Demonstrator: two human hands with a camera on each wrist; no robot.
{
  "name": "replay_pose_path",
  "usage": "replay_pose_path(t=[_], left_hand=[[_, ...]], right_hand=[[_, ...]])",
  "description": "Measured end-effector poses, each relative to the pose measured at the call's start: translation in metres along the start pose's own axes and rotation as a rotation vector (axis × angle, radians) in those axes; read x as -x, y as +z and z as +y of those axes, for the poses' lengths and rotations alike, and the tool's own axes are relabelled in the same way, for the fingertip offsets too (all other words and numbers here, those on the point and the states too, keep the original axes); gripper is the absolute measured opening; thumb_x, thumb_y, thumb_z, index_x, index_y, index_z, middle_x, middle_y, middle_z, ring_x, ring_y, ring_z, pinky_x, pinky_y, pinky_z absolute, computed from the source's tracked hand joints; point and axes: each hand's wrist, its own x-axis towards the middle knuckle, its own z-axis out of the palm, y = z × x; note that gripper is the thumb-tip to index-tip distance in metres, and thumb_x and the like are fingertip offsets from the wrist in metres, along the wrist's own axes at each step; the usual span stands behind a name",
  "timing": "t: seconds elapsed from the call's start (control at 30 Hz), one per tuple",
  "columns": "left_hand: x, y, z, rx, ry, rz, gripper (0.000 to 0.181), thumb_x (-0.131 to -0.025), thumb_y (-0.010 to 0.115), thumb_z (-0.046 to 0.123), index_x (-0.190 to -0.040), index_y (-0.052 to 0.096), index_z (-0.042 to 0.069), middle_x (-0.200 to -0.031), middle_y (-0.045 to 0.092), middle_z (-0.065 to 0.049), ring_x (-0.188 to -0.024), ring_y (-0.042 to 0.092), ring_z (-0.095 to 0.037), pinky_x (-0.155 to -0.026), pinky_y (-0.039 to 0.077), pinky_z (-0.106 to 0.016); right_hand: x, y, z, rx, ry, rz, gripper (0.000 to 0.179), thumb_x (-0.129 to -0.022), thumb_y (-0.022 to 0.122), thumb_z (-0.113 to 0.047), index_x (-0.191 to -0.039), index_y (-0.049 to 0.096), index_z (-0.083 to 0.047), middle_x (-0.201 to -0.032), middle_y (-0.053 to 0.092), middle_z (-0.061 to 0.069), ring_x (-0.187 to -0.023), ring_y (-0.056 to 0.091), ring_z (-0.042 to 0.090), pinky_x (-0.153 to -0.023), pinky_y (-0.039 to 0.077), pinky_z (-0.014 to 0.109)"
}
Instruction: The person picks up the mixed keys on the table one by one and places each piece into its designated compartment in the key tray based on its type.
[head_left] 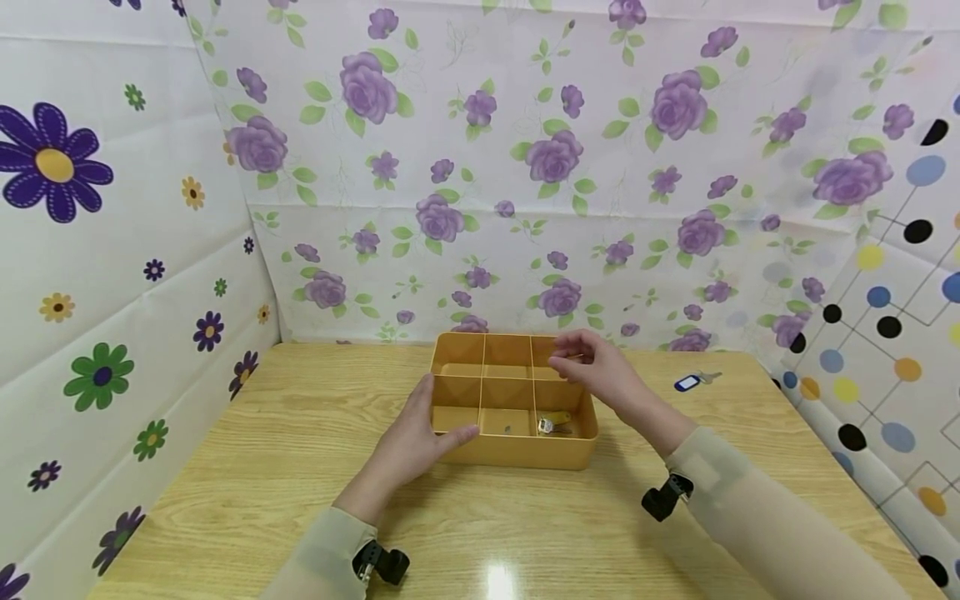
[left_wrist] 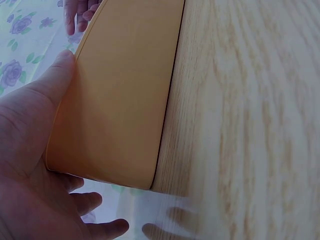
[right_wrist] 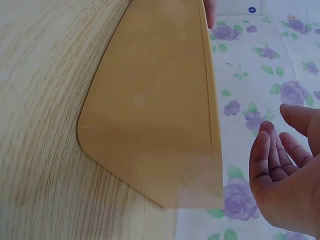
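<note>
A mustard-yellow box [head_left: 517, 452] with several compartments stands on the table. My left hand [head_left: 408, 437] rests at its front left corner, thumb on the front rim. In the left wrist view, the other fingers of the left hand [left_wrist: 35, 155] spread loosely past the side wall. Over the back right compartment hovers my right hand [head_left: 596, 367], fingers loosely bent. The right wrist view shows nothing between the thumb and fingers of the right hand [right_wrist: 287, 175]. A small silver and yellow item [head_left: 553, 422], kind unclear, lies in the front right compartment.
A key [head_left: 708, 377] with a blue tag [head_left: 687, 382] lies on the wooden table [head_left: 300, 450] right of the box. A tiny grey piece [head_left: 507, 428] is in the front middle compartment. Flowered cloth [head_left: 480, 167] hangs behind the table, with patterned cloths at both sides.
</note>
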Motion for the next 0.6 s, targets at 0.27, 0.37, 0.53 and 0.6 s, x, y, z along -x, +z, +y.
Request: replay_pose_path(t=[0.27, 0.37, 0.53, 0.6], left_hand=[[-0.001, 0.0, 0.0, 0.001, 0.003, 0.002, 0.127, -0.096, 0.079, 0.066, -0.177, 0.003, 0.004, -0.183, 0.008, -0.019, -0.163, 0.026, -0.045, -0.127, 0.031, -0.064], [-0.001, 0.001, -0.001, -0.001, 0.004, -0.003, 0.13, -0.095, 0.076, 0.072, -0.177, 0.002, 0.004, -0.183, 0.007, -0.019, -0.164, 0.025, -0.045, -0.128, 0.031, -0.064], [0.0, 0.001, -0.002, 0.003, 0.003, -0.005, 0.133, -0.093, 0.074, 0.077, -0.177, 0.001, 0.004, -0.184, 0.007, -0.019, -0.164, 0.025, -0.045, -0.128, 0.031, -0.064], [0.0, 0.001, -0.002, 0.005, 0.001, -0.005, 0.134, -0.092, 0.074, 0.078, -0.177, 0.002, 0.005, -0.184, 0.007, -0.019, -0.164, 0.026, -0.045, -0.128, 0.031, -0.064]], right_hand=[[0.008, -0.015, 0.002, 0.033, -0.012, 0.011, 0.047, -0.109, 0.076, -0.026, -0.146, 0.062, -0.001, -0.127, 0.071, 0.017, -0.111, 0.071, 0.04, -0.099, 0.062, 0.051], [0.011, -0.021, 0.003, 0.046, -0.004, 0.017, 0.047, -0.108, 0.076, -0.027, -0.146, 0.062, -0.003, -0.126, 0.071, 0.016, -0.108, 0.072, 0.036, -0.095, 0.063, 0.044], [0.017, -0.031, 0.004, 0.075, 0.007, 0.026, 0.05, -0.108, 0.077, -0.031, -0.148, 0.062, -0.004, -0.128, 0.072, 0.015, -0.109, 0.072, 0.034, -0.088, 0.062, 0.032], [0.019, -0.035, 0.005, 0.084, 0.01, 0.027, 0.052, -0.108, 0.077, -0.031, -0.149, 0.062, -0.004, -0.128, 0.072, 0.015, -0.109, 0.072, 0.034, -0.087, 0.062, 0.031]])
